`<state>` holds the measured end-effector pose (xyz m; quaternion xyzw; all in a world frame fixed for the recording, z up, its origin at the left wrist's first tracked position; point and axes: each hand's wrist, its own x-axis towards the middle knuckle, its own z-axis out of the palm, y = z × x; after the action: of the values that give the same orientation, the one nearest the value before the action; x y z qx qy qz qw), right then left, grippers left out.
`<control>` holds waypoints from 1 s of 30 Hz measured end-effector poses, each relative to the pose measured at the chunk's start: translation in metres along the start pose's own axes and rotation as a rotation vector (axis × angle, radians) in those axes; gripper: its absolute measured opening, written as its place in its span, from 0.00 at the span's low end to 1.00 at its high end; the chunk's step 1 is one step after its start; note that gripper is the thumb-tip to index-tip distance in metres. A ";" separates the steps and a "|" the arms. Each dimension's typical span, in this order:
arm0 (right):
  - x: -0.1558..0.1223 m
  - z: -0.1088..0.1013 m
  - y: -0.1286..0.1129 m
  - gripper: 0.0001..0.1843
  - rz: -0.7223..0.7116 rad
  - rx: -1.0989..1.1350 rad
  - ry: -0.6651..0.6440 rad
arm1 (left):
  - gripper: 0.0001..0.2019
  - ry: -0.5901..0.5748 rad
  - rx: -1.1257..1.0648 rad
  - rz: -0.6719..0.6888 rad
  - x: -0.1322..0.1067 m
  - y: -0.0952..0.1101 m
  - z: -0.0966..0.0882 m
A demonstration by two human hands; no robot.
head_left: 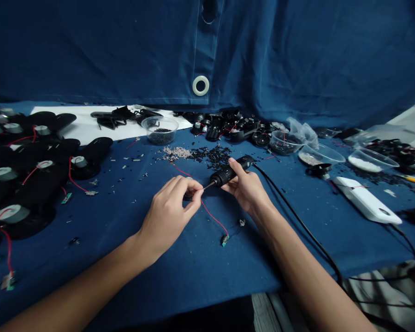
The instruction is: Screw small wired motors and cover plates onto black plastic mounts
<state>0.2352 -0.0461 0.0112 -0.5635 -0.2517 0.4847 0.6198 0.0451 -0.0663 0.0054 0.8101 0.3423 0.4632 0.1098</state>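
Observation:
My right hand [247, 186] is wrapped round a black corded electric screwdriver [230, 171], its thin bit pointing left. My left hand [173, 210] is pinched shut on a small dark part at the bit's tip; most of that part is hidden by my fingers. A red wire [212, 216] runs from under my left hand to a tiny green circuit board [224, 240] lying on the blue cloth. Another stretch of red wire goes back towards a pile of silver screws [176, 152].
Black paddle-shaped assemblies with round grey motors and red wires [38, 175] fill the left side. Clear bowls [160, 129] [282, 142] [371, 160] and black parts [228, 125] line the back. A white device [366, 200] lies at right. The screwdriver's black cable [304, 230] trails over the table's front edge.

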 end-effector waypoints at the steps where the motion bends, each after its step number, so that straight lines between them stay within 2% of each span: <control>1: 0.000 0.000 0.000 0.15 -0.001 0.001 -0.006 | 0.02 0.004 0.003 -0.001 0.000 0.000 0.000; 14: -0.005 0.005 0.001 0.15 0.007 -0.004 -0.025 | 0.03 0.049 0.080 0.037 -0.001 -0.002 0.001; 22: -0.010 0.009 0.004 0.17 0.012 -0.019 -0.017 | 0.03 0.140 0.166 0.174 -0.001 -0.002 0.003; 30: -0.008 0.005 0.001 0.17 0.003 -0.009 -0.014 | 0.03 0.110 0.199 0.231 0.000 0.001 0.003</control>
<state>0.2267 -0.0512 0.0133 -0.5633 -0.2573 0.4886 0.6146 0.0482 -0.0661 0.0043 0.8244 0.2966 0.4800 -0.0438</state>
